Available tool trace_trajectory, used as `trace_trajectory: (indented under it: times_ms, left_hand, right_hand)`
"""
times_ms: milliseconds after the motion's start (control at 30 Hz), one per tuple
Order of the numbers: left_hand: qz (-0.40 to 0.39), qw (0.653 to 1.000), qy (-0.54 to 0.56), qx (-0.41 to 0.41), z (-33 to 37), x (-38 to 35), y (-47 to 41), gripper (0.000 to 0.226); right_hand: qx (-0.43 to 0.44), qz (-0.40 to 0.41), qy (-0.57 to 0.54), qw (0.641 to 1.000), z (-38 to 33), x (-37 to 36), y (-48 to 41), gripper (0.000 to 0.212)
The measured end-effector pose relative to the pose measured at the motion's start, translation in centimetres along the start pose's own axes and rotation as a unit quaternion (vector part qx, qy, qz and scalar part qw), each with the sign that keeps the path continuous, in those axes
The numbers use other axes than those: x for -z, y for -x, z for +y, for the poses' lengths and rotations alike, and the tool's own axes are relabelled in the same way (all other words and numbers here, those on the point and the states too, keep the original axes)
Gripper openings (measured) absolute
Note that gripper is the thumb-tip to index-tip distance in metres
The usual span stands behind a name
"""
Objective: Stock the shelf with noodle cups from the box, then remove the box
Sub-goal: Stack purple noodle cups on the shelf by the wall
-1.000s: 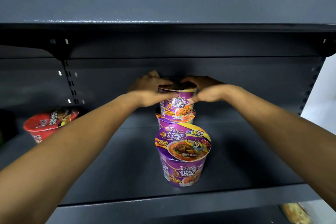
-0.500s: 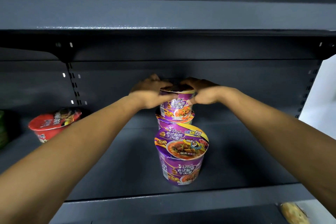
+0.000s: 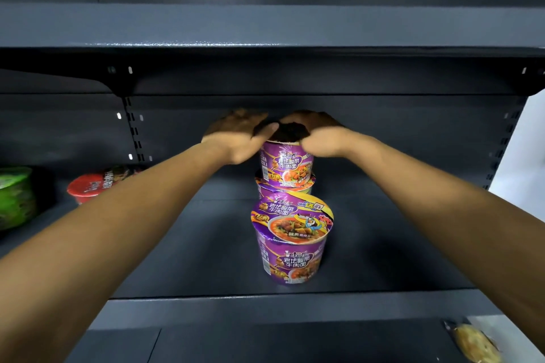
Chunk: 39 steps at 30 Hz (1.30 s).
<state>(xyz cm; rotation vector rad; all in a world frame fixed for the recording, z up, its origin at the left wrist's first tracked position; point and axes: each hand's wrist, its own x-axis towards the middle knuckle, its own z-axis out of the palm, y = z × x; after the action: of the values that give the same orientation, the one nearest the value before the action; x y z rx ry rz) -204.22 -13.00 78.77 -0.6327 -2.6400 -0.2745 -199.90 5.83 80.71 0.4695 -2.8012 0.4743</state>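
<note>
A purple noodle cup (image 3: 287, 166) stands stacked on a second purple cup (image 3: 280, 187) deep on the dark grey shelf (image 3: 383, 244). My left hand (image 3: 239, 135) grips the top cup's rim from the left, and my right hand (image 3: 320, 135) grips it from the right, so its lid is mostly hidden. A third purple noodle cup (image 3: 292, 237) stands alone nearer the shelf's front edge. The box is out of view.
A red noodle cup (image 3: 91, 186) and a green package (image 3: 14, 197) sit at the shelf's left end. Another shelf board (image 3: 265, 26) hangs close above my hands. A yellowish packet (image 3: 474, 343) lies lower right, below the shelf.
Both hands stay on the top cup, their fingers closing further over its lid. The view has tilted up a little; the cups have not shifted.
</note>
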Motion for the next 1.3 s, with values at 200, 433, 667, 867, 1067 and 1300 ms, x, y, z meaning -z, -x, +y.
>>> trace_trajectory:
  times_ms: [200, 433, 667, 867, 1067, 1300]
  left_hand:
    - [-0.007, 0.997, -0.051, 0.05, -1.5, 0.4, 3.3, 0.061]
    - [-0.042, 0.984, -0.085, 0.151, -5.5, 2.3, 10.9, 0.056]
    - [-0.062, 0.968, -0.077, 0.231, -12.0, 5.4, 21.4, 0.061]
    - [-0.114, 0.948, -0.092, 0.281, -16.5, 9.2, 34.3, 0.055]
    - [-0.154, 0.925, -0.061, 0.343, -22.1, 13.0, 46.9, 0.057]
    - [-0.202, 0.899, -0.062, 0.383, -25.6, 13.0, 55.7, 0.054]
  right_hand:
    - [0.05, 0.064, -0.027, 0.996, -2.8, -1.5, -0.5, 0.033]
    - [0.132, 0.062, -0.035, 0.989, -9.2, -5.6, -0.1, 0.032]
    - [0.173, -0.032, -0.059, 0.983, -19.3, -10.8, 0.8, 0.029]
    - [0.171, -0.109, -0.111, 0.973, -30.4, -17.6, 4.0, 0.027]
    - [0.149, -0.191, -0.153, 0.958, -41.1, -23.7, 9.5, 0.029]
    - [0.15, -0.29, -0.163, 0.931, -49.3, -29.4, 13.5, 0.037]
